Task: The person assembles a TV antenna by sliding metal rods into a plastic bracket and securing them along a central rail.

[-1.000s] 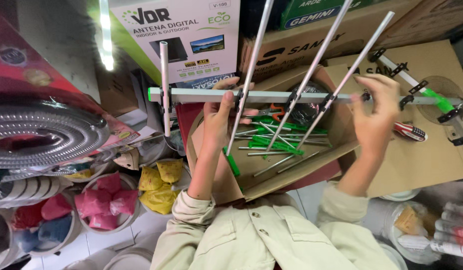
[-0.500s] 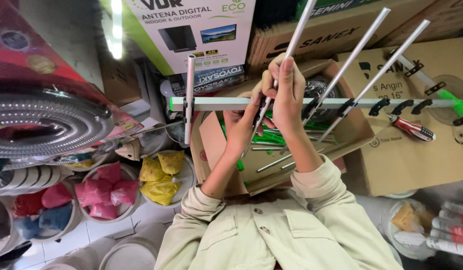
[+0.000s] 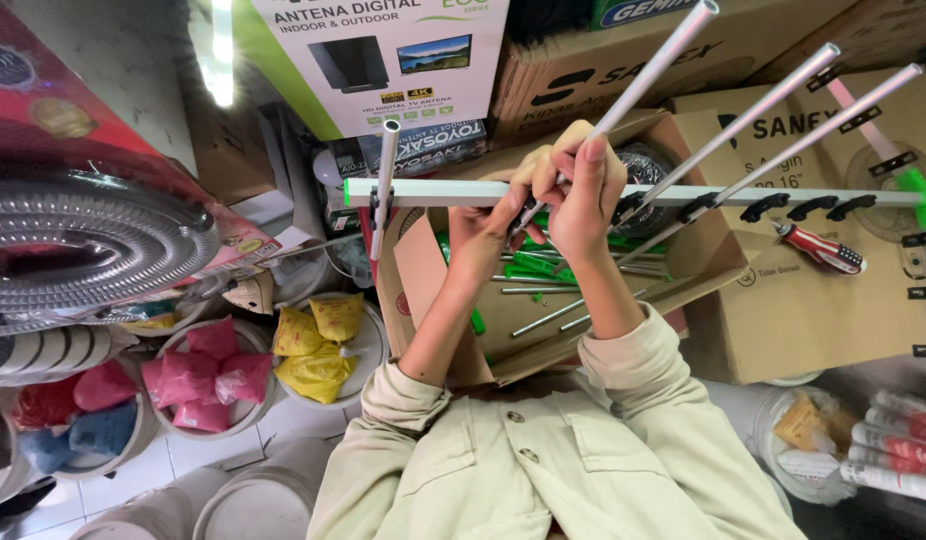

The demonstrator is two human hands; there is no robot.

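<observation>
Both hands meet at the middle of a long white antenna boom (image 3: 443,192), a square-section bar that runs level across the view; the left hand (image 3: 480,232) comes up from below with its fingers pinched around a small fitting at the boom's underside; the right hand (image 3: 580,190) curls over the same spot, its fingers (image 3: 593,152) pressed together and closed around the foot of a slim silver aluminium rod (image 3: 651,67) that slants up and to the right.

Two more silver rods (image 3: 773,95) rise in parallel further along the boom; a short silver rod (image 3: 385,180) crosses it near its left end, held by a dark clip; black plastic clips (image 3: 803,207) sit in a row on the boom to the right of the hands; a green plastic cap (image 3: 918,190) shows at its far right end.

Beneath the hands lies an open brown cardboard box (image 3: 423,275) holding loose silver rods and green plastic parts (image 3: 538,265); a red-handled screwdriver (image 3: 818,250) rests on a closed cardboard carton (image 3: 783,320) to the right; white bowls with pink and yellow plastic bags (image 3: 313,345) stand on the floor to the left; a coiled silver flexible duct (image 3: 83,245) lies at the far left; a green and white printed antenna carton (image 3: 383,60) stands behind the boom.
</observation>
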